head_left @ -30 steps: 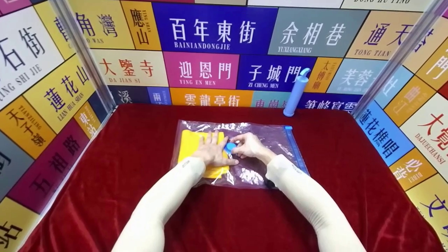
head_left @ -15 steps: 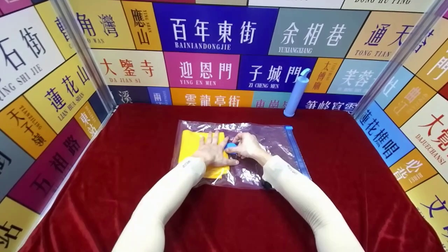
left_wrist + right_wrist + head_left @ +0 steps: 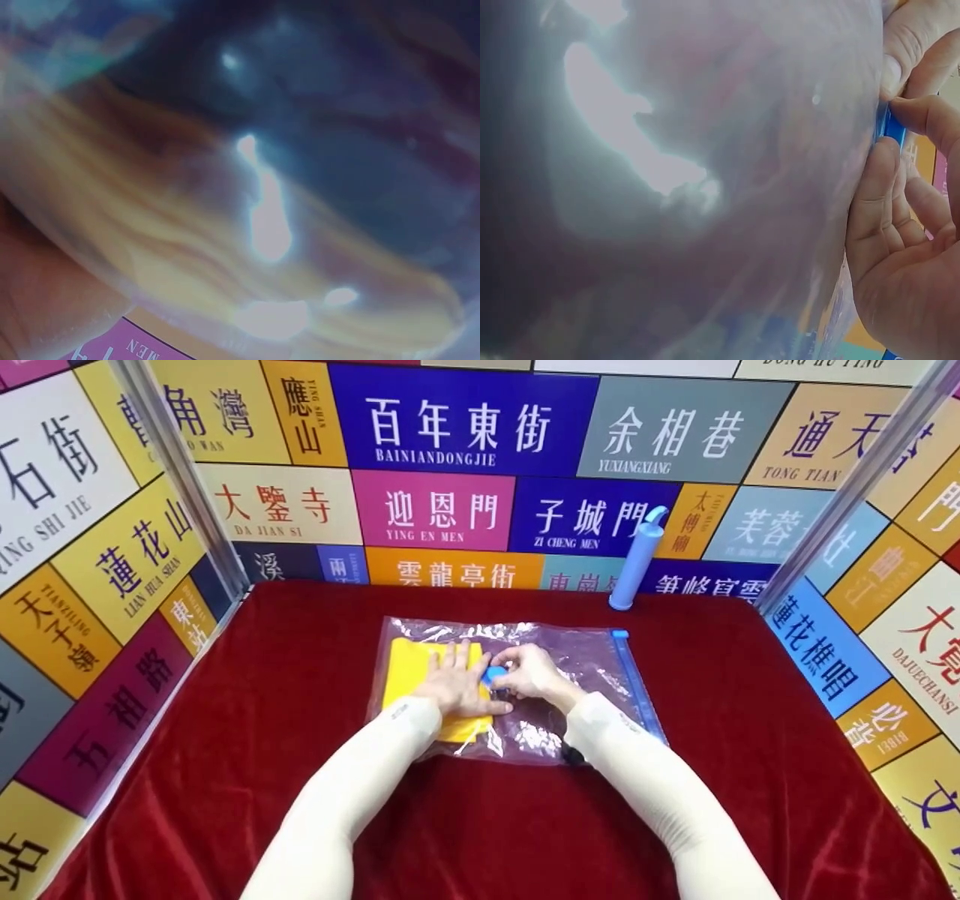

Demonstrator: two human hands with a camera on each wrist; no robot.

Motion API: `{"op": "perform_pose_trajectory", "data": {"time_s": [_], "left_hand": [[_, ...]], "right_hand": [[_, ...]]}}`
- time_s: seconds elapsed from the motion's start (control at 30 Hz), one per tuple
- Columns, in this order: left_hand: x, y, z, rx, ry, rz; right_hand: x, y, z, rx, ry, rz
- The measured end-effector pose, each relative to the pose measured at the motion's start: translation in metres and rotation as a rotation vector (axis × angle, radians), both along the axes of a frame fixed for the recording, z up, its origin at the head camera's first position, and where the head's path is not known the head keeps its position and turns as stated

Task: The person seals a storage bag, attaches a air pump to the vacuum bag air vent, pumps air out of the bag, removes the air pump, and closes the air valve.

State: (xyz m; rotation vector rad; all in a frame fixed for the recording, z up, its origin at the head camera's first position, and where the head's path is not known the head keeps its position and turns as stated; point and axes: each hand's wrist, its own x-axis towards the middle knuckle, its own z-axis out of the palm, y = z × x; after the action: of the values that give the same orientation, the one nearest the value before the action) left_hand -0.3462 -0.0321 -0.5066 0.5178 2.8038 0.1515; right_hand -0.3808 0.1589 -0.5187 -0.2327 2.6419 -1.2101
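A transparent zip bag [image 3: 592, 664] lies flat, with a folded yellow cloth [image 3: 409, 664] in its left half. My left hand [image 3: 451, 684] presses on the bag over the cloth, fingers spread and straight. Just right of the cloth, my right hand [image 3: 532, 671] pinches a round blue cap [image 3: 493, 676] on the bag between thumb and curled fingers. The right wrist view shows the blue cap [image 3: 894, 126] edge-on at the fingertips, with another thumb close above. Shiny, blurred plastic fills most of the left wrist view.
A blue hand pump [image 3: 636, 562] stands upright at the table's back right. Along the bag's right edge runs a blue zip strip with a slider [image 3: 619, 634] at its far end. Red velvet [image 3: 300, 682] covers the table, and printed sign panels [image 3: 461, 420] wall it in.
The right forearm has shifted slightly left, and the right fingers have changed their hold around the blue cap. The left hand and the bag stay where they were.
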Motion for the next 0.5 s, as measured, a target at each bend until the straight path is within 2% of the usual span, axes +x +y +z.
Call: {"op": "perform_pose_trajectory", "data": {"time_s": [0.23,0.4,0.5], "left_hand": [[-0.0005,0.0002,-0.0007,-0.004,-0.001,-0.002],[-0.0034,0.001,-0.0027,-0.009,0.0,0.003],[-0.0042,0.0015,-0.0037,0.001,-0.011,0.009]], "right_hand": [[0.0001,0.002,0.003,0.0,-0.024,0.02],[-0.0004,0.0021,0.0022,-0.002,-0.009,-0.023],[-0.0009,0.0004,-0.0001,0.037,0.017,-0.045]]}}
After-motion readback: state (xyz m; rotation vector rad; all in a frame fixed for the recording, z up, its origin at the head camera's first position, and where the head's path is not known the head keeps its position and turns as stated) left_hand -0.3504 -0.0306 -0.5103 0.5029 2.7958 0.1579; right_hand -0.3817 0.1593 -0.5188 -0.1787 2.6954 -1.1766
